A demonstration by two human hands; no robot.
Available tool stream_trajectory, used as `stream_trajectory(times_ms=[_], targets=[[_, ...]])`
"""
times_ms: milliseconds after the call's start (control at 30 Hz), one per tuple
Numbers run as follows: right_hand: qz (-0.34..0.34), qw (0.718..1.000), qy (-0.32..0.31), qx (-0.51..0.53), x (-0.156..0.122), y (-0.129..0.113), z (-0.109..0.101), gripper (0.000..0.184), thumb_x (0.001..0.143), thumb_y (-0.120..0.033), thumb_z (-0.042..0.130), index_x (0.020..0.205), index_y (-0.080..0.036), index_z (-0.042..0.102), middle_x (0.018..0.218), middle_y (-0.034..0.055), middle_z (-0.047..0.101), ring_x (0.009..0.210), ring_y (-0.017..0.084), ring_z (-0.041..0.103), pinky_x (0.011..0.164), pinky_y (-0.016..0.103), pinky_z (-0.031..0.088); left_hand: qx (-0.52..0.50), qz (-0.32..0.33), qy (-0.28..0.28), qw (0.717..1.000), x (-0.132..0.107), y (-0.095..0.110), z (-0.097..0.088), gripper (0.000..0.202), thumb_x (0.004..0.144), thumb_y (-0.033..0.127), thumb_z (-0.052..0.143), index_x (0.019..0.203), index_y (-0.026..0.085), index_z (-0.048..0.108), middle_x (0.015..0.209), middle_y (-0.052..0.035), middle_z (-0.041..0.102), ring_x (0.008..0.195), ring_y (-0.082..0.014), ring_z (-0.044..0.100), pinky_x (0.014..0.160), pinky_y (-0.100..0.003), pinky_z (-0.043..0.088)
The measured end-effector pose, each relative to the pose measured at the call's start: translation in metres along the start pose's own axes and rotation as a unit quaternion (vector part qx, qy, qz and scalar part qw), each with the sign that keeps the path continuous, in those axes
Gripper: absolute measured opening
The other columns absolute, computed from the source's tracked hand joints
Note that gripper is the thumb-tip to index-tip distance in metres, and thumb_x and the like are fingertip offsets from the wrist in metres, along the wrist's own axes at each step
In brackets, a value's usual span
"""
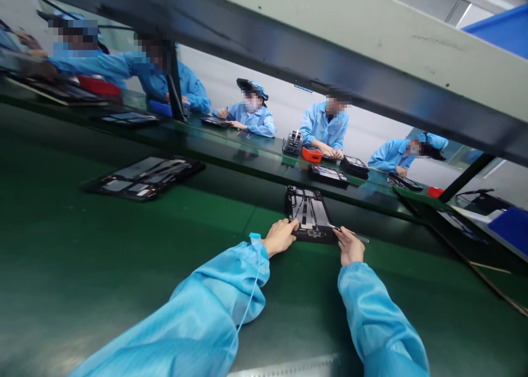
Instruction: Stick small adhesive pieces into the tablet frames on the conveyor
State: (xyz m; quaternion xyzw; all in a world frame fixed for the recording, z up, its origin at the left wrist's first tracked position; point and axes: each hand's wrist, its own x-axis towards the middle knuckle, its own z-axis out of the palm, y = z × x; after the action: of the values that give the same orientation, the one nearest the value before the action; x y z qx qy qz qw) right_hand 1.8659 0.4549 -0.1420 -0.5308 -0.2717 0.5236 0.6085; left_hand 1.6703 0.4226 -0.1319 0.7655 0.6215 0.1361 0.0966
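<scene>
An opened tablet (pixel 307 212) lies on the green work surface in front of me, its battery cells and dark cables exposed. My left hand (pixel 281 236) grips the near left edge of this tablet, thumb and fingertips at the frame. In my right hand (pixel 350 247) I hold thin metal tweezers (pixel 363 238) between thumb and fingers. Their tip points left over the tablet's lower right corner; whether it touches a part there I cannot tell. A blue sleeve covers each arm, and a thin light-blue cord runs along the left one.
Another opened tablet (pixel 146 176) lies farther left. Beyond a raised ledge, several co-workers in blue sit with more tablets (pixel 328 173), a tablet stack (pixel 355 167) and an orange-red bin (pixel 312 154). A wide beam (pixel 330 52) crosses overhead. At right stands a blue bin (pixel 509 231).
</scene>
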Motion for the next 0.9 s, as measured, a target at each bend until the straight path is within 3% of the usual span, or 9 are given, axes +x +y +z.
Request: stream_trajectory(times_ms=[267,433,533,633,767,900], targets=[[-0.018,0.997,-0.081,-0.005,-0.012,0.000,0.019,0.024,0.087,-0.031,0.054,0.102,-0.013,0.057,0.101,0.0053,0.060,0.087,0.016,0.059,0.075,0.035,0.050,0.056,-0.021,0.061,0.996,-0.018,0.008,-0.003,0.031,0.090,0.031,0.053,0.115,0.014,0.050,0.112,-0.0084,0.054,0.098,-0.0213,0.056,0.084,-0.042,0.048],[-0.062,0.986,-0.151,0.021,-0.040,-0.024,0.007,0.018,0.086,-0.030,0.055,0.087,-0.012,0.059,0.087,0.0024,0.062,0.080,0.014,0.060,0.074,0.033,0.049,0.097,-0.008,0.140,0.985,-0.039,0.014,-0.007,0.042,0.088,0.030,0.057,0.124,0.016,0.043,0.122,-0.0106,0.048,0.107,-0.0253,0.051,0.088,-0.046,0.046],[-0.104,0.979,-0.169,0.056,-0.069,-0.041,-0.007,0.014,0.081,-0.026,0.061,0.078,-0.013,0.060,0.083,0.0011,0.062,0.081,0.014,0.061,0.076,0.033,0.049,0.121,0.042,0.198,0.972,-0.057,0.014,-0.016,0.041,0.087,0.016,0.053,0.126,0.014,0.041,0.123,-0.0129,0.046,0.111,-0.0277,0.049,0.090,-0.048,0.044],[-0.138,0.971,-0.173,0.086,-0.102,-0.053,-0.028,0.014,0.066,-0.027,0.073,0.067,-0.016,0.064,0.079,-0.0010,0.062,0.081,0.016,0.061,0.083,0.033,0.048,0.137,0.121,0.253,0.950,-0.077,0.019,-0.031,0.035,0.086,0.007,0.046,0.120,0.011,0.045,0.107,-0.0137,0.054,0.098,-0.0272,0.055,0.081,-0.044,0.048],[-0.146,0.971,-0.160,0.104,-0.137,-0.067,-0.074,0.015,0.056,-0.029,0.079,0.068,-0.022,0.071,0.077,-0.0016,0.065,0.078,0.018,0.064,0.084,0.032,0.051,0.148,0.234,0.318,0.907,-0.114,0.039,-0.057,0.024,0.089,0.014,0.044,0.111,0.010,0.050,0.089,-0.0101,0.059,0.081,-0.0238,0.059,0.073,-0.039,0.050],[-0.165,0.968,-0.161,0.102,-0.170,-0.077,-0.114,0.020,0.051,-0.028,0.082,0.068,-0.028,0.072,0.069,-0.0021,0.068,0.072,0.018,0.067,0.081,0.031,0.054,0.142,0.288,0.386,0.865,-0.162,0.066,-0.083,0.024,0.095,0.017,0.032,0.107,0.007,0.051,0.087,-0.0090,0.061,0.082,-0.0212,0.059,0.078,-0.035,0.049]])
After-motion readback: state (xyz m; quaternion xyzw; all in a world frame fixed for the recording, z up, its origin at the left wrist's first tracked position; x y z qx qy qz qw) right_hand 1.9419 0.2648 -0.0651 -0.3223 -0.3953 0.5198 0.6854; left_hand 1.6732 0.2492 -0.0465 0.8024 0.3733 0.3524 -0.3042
